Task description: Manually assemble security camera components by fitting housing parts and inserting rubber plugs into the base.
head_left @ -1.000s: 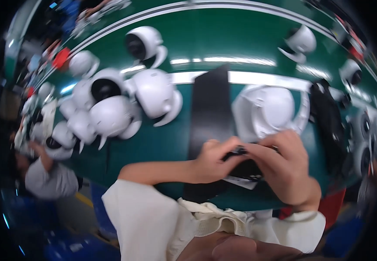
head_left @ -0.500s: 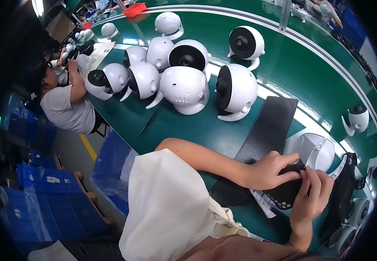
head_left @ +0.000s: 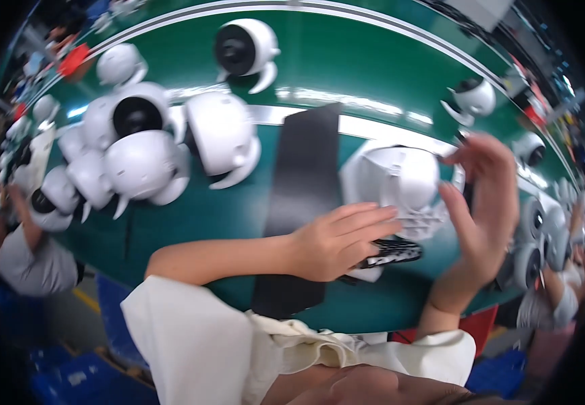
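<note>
My left hand (head_left: 343, 243) has its fingers stretched out, lying over the near end of a black piece with white spots (head_left: 400, 252); whether it touches the piece cannot be made out. To the right, my right hand (head_left: 485, 199) is raised, thumb and fingers curved and apart, with no held object visible. It is beside a white rounded plastic housing (head_left: 417, 179) lying on the table. A small dark thing shows near its fingertips, too blurred to name. A black mat strip (head_left: 302, 202) runs across the table left of the housing.
Several white ball-shaped devices with black round fronts, one a white device (head_left: 221, 131), stand grouped at the left. Another device (head_left: 245, 48) sits on the green conveyor belt (head_left: 360, 64) beyond a metal rail. A co-worker (head_left: 36, 260) sits at far left; more devices (head_left: 527, 266) stand at right.
The view has swung to the right and blurred. My hands, together before on a dark piece, are now apart: the right one raised by the housing, the left one over the spotted piece.
</note>
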